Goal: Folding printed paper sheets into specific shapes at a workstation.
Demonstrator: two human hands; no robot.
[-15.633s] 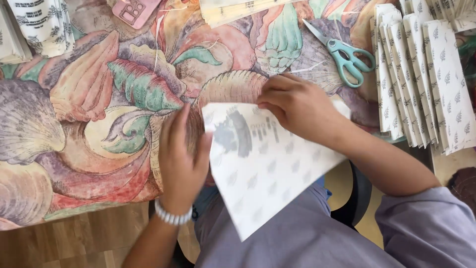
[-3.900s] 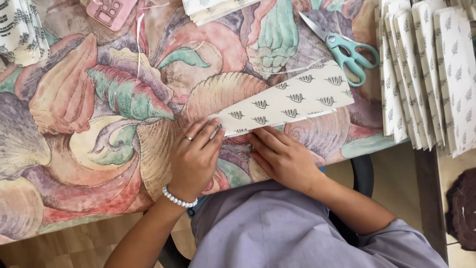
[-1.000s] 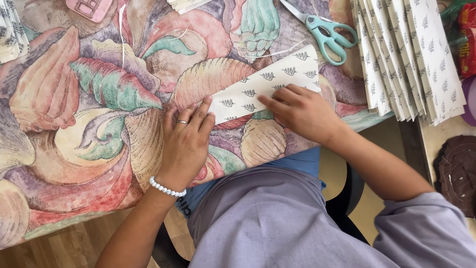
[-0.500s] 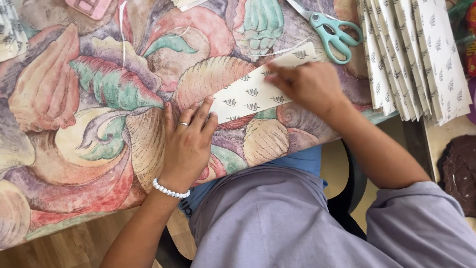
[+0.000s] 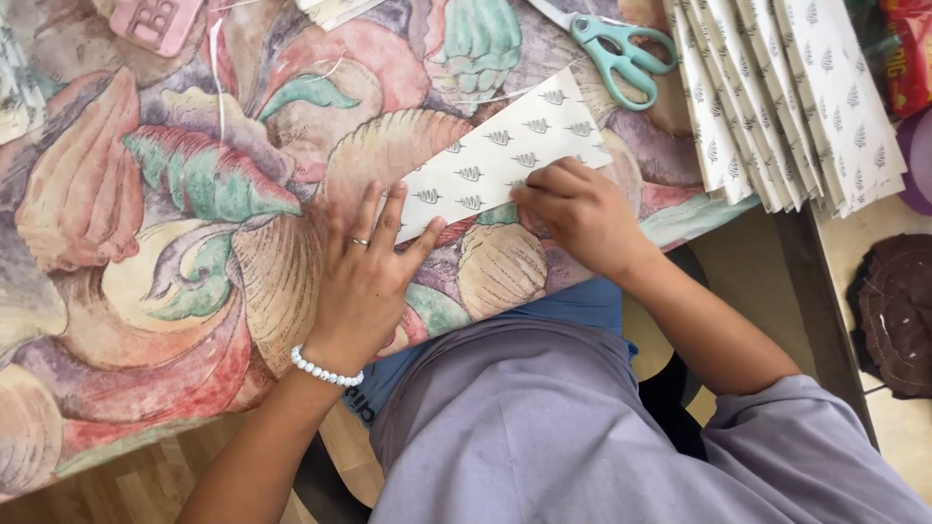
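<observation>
A folded strip of white paper printed with small grey leaf shapes lies slanted on the shell-patterned tablecloth. My left hand lies flat, fingers spread, pinning the strip's lower left end; it wears a ring and a white bead bracelet. My right hand presses its fingertips on the strip's near edge around the middle. Neither hand grips the paper; both press it down.
Teal-handled scissors lie just beyond the strip. A fanned stack of folded patterned papers sits at the right table edge. A pink object lies at the top left. A dark brown mat is on the floor at right.
My right hand has slid back along the strip's edge from its far right end toward the middle. My left hand stays pressed on the left end.
</observation>
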